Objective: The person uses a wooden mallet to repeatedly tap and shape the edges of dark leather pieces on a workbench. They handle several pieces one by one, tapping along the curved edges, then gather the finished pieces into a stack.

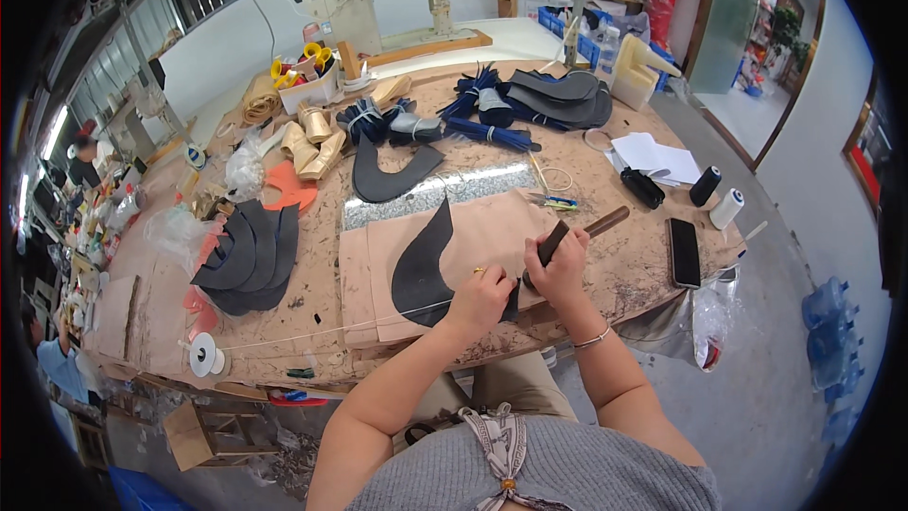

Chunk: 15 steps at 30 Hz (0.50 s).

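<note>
A dark grey curved sheet piece point(419, 274), pointed at its far end, lies on a light tan board point(364, 260) in front of me. My left hand point(480, 301) is closed on its near right part, fingertips bent down at the edge; part of the piece is hidden beneath it. Just to the right, my right hand point(560, 267) is wrapped round a hammer, with a dark head and a wooden handle point(608, 220) sticking out to the upper right. The hammer's lower end is down by the piece's right edge. A white thread runs from a spool point(206, 356) toward my left hand.
Stacked dark curved pieces point(255, 255) lie left, more point(563, 96) at the back. A metal plate point(445, 191) lies beyond the board. A phone point(683, 253), thread cones point(726, 209) and papers point(653, 158) sit right. A sewing machine point(378, 0) stands behind.
</note>
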Available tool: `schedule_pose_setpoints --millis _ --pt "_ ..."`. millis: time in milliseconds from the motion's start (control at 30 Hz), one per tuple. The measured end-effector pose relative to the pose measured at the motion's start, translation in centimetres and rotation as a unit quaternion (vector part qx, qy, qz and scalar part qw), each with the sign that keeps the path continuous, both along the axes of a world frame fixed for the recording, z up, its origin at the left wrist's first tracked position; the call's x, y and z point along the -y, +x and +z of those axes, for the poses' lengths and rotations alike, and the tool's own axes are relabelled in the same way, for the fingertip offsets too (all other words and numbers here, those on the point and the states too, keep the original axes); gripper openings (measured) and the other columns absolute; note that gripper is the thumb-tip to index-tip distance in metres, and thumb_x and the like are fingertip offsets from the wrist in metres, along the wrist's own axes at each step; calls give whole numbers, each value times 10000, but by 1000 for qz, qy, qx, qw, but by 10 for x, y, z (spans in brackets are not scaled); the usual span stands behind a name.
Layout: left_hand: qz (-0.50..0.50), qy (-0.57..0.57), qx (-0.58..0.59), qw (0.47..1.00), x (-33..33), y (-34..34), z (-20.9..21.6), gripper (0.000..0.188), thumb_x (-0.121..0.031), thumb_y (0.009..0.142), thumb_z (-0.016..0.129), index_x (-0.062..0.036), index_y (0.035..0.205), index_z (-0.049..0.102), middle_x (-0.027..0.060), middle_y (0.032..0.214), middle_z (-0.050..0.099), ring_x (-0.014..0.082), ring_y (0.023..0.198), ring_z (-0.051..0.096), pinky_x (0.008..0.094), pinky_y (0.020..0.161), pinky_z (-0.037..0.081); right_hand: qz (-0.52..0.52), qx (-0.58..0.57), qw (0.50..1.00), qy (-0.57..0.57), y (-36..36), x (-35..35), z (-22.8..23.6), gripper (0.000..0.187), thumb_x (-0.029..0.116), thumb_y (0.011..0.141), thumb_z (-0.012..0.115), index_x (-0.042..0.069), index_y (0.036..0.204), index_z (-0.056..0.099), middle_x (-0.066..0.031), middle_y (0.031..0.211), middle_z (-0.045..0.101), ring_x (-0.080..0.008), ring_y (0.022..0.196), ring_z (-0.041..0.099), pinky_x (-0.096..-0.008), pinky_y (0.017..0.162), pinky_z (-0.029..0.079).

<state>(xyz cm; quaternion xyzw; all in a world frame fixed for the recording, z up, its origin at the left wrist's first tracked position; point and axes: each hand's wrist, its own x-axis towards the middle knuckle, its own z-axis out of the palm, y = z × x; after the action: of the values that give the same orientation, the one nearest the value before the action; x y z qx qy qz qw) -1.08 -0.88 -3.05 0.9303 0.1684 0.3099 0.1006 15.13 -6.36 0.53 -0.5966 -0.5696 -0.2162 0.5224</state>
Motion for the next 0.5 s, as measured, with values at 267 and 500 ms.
schedule_pose_setpoints --millis 267,500 --pt "13 -36 9 999 1 -3 2 81 -60 836 645 -29 902 683 112 911 604 307 836 622 397 747 527 8 41 999 2 -8 -6 -2 168 130 759 736 95 730 574 -31 697 584 -254 710 576 -411 790 378" --pt "-51 -116 35 991 -7 -22 6 64 -6 823 670 -9 887 669 124 884 607 328 837 625 403 739 526 17 40 999 -13 -3 -8 1 170 130 756 736 102 725 571 -31 695 579 -250 709 572 -405 788 373"
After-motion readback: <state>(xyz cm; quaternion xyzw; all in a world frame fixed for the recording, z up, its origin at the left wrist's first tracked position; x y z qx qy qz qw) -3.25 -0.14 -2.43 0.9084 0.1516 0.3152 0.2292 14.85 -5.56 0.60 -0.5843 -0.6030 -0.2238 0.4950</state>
